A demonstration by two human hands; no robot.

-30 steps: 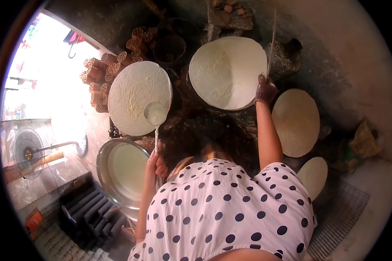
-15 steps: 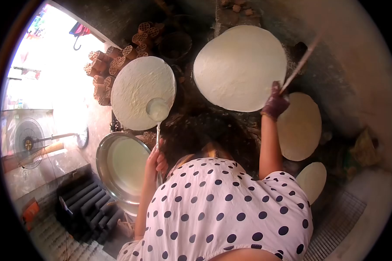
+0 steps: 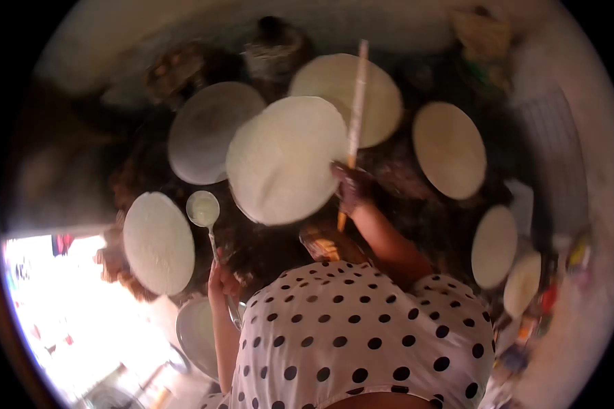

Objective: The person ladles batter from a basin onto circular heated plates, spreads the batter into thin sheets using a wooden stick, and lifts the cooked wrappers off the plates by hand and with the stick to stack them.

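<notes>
My left hand (image 3: 224,278) is closed round the handle of a ladle (image 3: 202,209), its bowl raised and whitish inside. Left of the ladle lies a round white batter sheet (image 3: 158,243). My right hand (image 3: 353,189), in a dark glove, grips a long flat wooden stick (image 3: 359,102) pointing away from me. Beside that hand a large thin white round (image 3: 286,160) has its right edge close against the fingers and stick. It partly overlaps a greyish round cooking surface (image 3: 208,133). Whether my right fingers also pinch the round, I cannot tell.
Behind the stick is another pale round (image 3: 378,95), with a further one (image 3: 450,150) to its right. Two smaller pale rounds (image 3: 494,247) (image 3: 522,285) stand lower right. A metal basin (image 3: 198,334) of white batter sits beside my left forearm. A wire rack (image 3: 552,150) is at the right.
My view has turned to the right. The ladle has come off the left batter sheet. The large white round has shifted off the spot it covered, leaving a grey surface showing.
</notes>
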